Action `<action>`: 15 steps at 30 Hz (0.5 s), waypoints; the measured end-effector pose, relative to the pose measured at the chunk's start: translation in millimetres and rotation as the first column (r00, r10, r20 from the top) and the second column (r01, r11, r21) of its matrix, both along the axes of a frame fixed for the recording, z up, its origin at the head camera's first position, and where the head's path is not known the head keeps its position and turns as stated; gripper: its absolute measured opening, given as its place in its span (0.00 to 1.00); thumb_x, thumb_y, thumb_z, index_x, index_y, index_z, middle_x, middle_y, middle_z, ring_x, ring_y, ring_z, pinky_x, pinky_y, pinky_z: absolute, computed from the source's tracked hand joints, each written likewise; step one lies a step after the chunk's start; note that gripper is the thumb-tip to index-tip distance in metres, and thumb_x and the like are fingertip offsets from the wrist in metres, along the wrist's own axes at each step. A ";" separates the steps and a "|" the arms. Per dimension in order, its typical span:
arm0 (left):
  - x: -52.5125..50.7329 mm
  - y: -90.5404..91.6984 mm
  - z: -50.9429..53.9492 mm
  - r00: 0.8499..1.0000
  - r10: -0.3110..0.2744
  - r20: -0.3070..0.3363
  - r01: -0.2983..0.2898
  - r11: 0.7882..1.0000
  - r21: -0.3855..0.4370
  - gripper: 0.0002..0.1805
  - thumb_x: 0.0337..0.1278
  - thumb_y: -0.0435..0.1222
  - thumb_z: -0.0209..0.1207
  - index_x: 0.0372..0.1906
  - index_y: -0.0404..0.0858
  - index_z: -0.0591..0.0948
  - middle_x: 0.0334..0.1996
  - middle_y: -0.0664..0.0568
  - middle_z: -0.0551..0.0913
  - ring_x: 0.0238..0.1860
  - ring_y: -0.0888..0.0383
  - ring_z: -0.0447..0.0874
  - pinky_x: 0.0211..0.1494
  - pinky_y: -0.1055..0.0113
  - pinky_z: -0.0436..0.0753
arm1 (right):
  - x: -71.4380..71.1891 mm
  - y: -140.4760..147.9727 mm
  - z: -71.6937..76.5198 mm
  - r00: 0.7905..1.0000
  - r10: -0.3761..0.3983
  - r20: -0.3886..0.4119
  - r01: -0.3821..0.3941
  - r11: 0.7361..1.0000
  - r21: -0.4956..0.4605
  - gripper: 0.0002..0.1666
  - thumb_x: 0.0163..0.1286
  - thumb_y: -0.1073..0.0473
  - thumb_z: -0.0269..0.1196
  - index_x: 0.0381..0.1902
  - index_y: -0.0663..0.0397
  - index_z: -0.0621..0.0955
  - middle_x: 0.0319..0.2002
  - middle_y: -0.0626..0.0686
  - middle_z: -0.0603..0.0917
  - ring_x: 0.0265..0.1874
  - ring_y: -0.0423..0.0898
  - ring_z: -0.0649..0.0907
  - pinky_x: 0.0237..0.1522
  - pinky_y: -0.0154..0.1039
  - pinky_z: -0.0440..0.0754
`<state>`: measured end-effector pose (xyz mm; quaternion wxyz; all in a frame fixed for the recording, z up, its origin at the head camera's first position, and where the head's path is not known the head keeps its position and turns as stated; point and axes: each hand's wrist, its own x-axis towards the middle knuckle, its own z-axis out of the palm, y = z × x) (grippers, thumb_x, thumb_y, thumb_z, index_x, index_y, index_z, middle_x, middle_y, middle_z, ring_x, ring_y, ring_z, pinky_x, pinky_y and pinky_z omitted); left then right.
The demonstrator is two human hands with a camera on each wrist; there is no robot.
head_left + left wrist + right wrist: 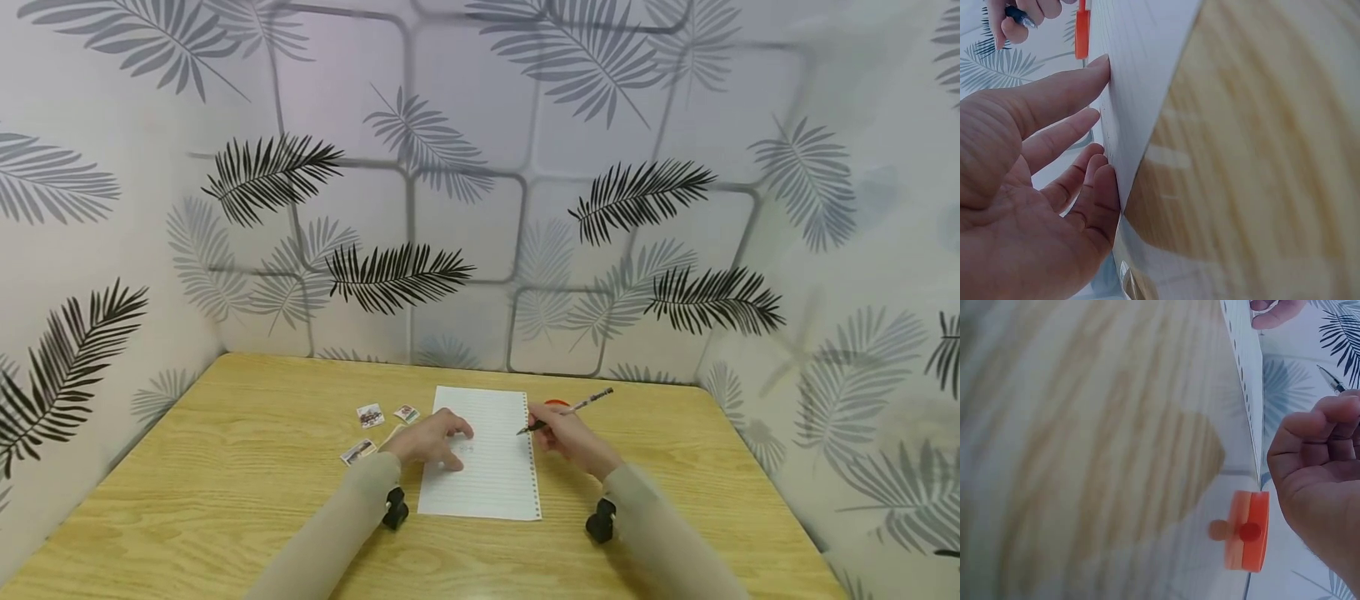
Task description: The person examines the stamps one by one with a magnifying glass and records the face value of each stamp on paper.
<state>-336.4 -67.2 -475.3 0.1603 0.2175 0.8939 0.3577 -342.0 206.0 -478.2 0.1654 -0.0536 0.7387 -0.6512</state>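
Observation:
A lined sheet of paper (491,492) with punched holes down its right edge lies on the table. My left hand (431,439) rests on the sheet's left side, thumb and fingers spread; in the left wrist view the fingertips (1102,67) touch the paper. Between thumb and forefinger, faint grey marks (463,447) show on the page. With my right hand (573,442) I hold a pen (592,399) at the sheet's right edge. Its tip points left over the paper; in the right wrist view the pen (1333,380) appears raised off the surface.
Small picture cards lie left of the sheet: one at the back (370,415), one nearer the paper (407,413), one in front (358,452). A round orange-red object (1255,531) sits beyond my right hand. Leaf-patterned cloth (465,208) surrounds the wooden table (225,467).

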 end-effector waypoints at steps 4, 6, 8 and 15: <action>-0.4 1.0 0.9 1.000 -0.003 -0.007 0.003 1.000 -0.023 0.26 0.47 0.30 0.72 0.55 0.41 0.80 0.55 0.46 0.72 0.59 0.46 0.70 0.64 0.48 0.71 | -1.4 -7.1 0.1 1.000 0.013 0.016 -0.012 0.999 -0.040 0.15 0.76 0.52 0.54 0.43 0.59 0.76 0.21 0.46 0.77 0.19 0.38 0.73 0.25 0.31 0.72; -0.8 1.5 1.0 1.000 -0.004 -0.009 0.004 1.000 -0.031 0.26 0.47 0.31 0.72 0.55 0.42 0.80 0.55 0.46 0.72 0.58 0.47 0.70 0.63 0.49 0.71 | -2.0 -10.6 0.0 0.999 0.032 0.015 -0.032 0.999 -0.028 0.13 0.76 0.56 0.54 0.47 0.61 0.74 0.21 0.47 0.80 0.18 0.37 0.75 0.25 0.30 0.75; -1.5 1.7 0.4 1.000 -0.004 -0.011 0.004 0.999 -0.035 0.26 0.47 0.31 0.72 0.55 0.42 0.80 0.55 0.47 0.72 0.58 0.47 0.70 0.63 0.49 0.71 | -2.7 -14.1 -0.8 0.998 0.059 0.008 -0.059 0.998 -0.005 0.11 0.75 0.59 0.55 0.47 0.63 0.74 0.22 0.47 0.80 0.19 0.37 0.76 0.25 0.30 0.77; -2.7 0.5 -1.1 1.000 -0.011 -0.023 0.010 0.999 -0.033 0.26 0.46 0.31 0.73 0.54 0.41 0.81 0.54 0.46 0.73 0.58 0.47 0.71 0.64 0.48 0.71 | -5.9 -24.5 -6.2 0.995 0.096 -0.022 -0.093 0.990 0.109 0.06 0.70 0.59 0.61 0.35 0.56 0.78 0.23 0.48 0.82 0.22 0.40 0.80 0.28 0.32 0.80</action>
